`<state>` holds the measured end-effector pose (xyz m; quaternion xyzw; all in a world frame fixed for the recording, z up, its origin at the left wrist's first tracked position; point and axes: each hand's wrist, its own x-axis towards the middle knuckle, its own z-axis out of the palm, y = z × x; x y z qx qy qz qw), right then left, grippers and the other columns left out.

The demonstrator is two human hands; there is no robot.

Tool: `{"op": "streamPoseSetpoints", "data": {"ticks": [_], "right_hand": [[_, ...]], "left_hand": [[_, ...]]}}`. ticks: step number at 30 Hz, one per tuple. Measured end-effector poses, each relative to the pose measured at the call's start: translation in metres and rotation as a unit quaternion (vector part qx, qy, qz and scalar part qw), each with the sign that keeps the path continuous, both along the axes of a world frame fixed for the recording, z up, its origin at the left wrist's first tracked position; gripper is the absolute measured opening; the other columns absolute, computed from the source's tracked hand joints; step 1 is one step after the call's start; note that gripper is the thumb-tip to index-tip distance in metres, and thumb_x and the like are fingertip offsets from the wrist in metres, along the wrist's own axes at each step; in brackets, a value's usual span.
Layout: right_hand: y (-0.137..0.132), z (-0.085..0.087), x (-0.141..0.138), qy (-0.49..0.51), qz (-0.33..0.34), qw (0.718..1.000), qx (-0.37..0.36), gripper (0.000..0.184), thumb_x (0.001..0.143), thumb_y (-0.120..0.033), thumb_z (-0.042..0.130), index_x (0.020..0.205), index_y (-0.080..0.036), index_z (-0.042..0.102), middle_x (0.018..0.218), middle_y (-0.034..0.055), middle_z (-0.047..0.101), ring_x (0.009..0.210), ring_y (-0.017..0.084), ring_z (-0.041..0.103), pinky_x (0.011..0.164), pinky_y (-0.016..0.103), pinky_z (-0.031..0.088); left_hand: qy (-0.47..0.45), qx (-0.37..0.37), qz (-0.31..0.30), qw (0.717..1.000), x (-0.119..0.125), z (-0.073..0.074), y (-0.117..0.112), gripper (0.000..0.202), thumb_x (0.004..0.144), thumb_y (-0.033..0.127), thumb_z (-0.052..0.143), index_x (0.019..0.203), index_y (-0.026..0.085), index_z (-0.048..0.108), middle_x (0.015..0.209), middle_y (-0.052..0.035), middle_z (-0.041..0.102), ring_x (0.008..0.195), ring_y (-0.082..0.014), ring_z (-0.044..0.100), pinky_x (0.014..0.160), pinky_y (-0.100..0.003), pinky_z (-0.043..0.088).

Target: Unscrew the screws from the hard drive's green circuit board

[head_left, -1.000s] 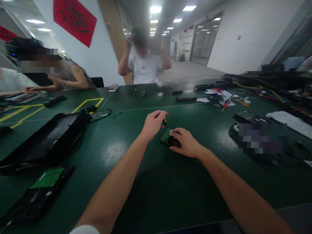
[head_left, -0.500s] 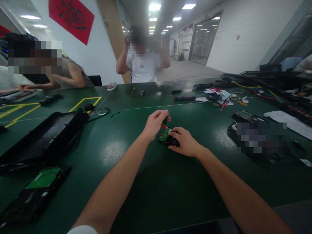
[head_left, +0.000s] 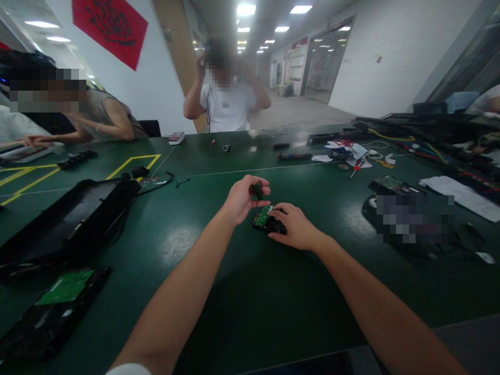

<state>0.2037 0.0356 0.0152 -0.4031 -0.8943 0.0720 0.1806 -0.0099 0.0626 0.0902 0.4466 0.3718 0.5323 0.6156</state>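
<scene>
A small black device with a green circuit board (head_left: 264,214) lies on the table in front of me. My right hand (head_left: 294,225) grips its right side, thumb at the near edge and fingers over the top. Just above its far left side, my left hand (head_left: 247,198) holds a short, dark-handled tool (head_left: 257,191) that looks like a screwdriver. The fingers of that hand are loosely curled about the handle. The tool's tip is hidden, and I cannot tell whether it touches the board.
A long black casing (head_left: 74,219) and another black unit with a green board (head_left: 64,289) lie to the left. At right are a red screwdriver (head_left: 356,167), a white cloth (head_left: 461,195), cables and dark parts. People sit across the green table (head_left: 219,312).
My left hand has turned and its fingers have loosened and spread around the dark handle, which now tilts differently. My right hand stays on the device. The view has shifted slightly.
</scene>
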Motion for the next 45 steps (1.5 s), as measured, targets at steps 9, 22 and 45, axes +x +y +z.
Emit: {"op": "streamPoseSetpoints", "data": {"ticks": [9,22,45], "right_hand": [[-0.001,0.004,0.000,-0.004,-0.003,1.000,-0.011,0.063,0.088,-0.051,0.080,0.142,-0.025,0.062,0.146,0.0160,0.055,0.140,0.040,0.049,0.116,0.063,0.040],[-0.002,0.004,0.001,-0.002,0.000,1.000,-0.010,0.062,0.088,-0.050,0.079,0.143,-0.025,0.061,0.146,0.0149,0.055,0.141,0.039,0.049,0.116,0.062,0.041],[-0.003,0.004,0.000,-0.001,-0.002,1.000,-0.006,0.062,0.088,-0.051,0.079,0.143,-0.026,0.061,0.146,0.0151,0.056,0.140,0.039,0.050,0.116,0.062,0.041]], "left_hand": [[0.001,0.008,0.003,1.000,-0.009,-0.006,0.010,0.024,0.087,0.038,0.067,0.095,0.016,0.071,0.094,-0.0106,0.074,0.089,-0.0215,0.072,0.076,-0.036,0.063],[0.065,0.067,0.015,0.996,-0.006,0.000,0.002,0.026,0.086,0.041,0.072,0.091,0.016,0.075,0.093,-0.0099,0.073,0.086,-0.0199,0.068,0.061,-0.027,0.059],[0.102,0.075,0.092,0.988,-0.001,-0.003,0.002,0.024,0.089,0.040,0.066,0.094,0.017,0.069,0.088,-0.0109,0.078,0.081,-0.0221,0.074,0.056,-0.026,0.055]]}}
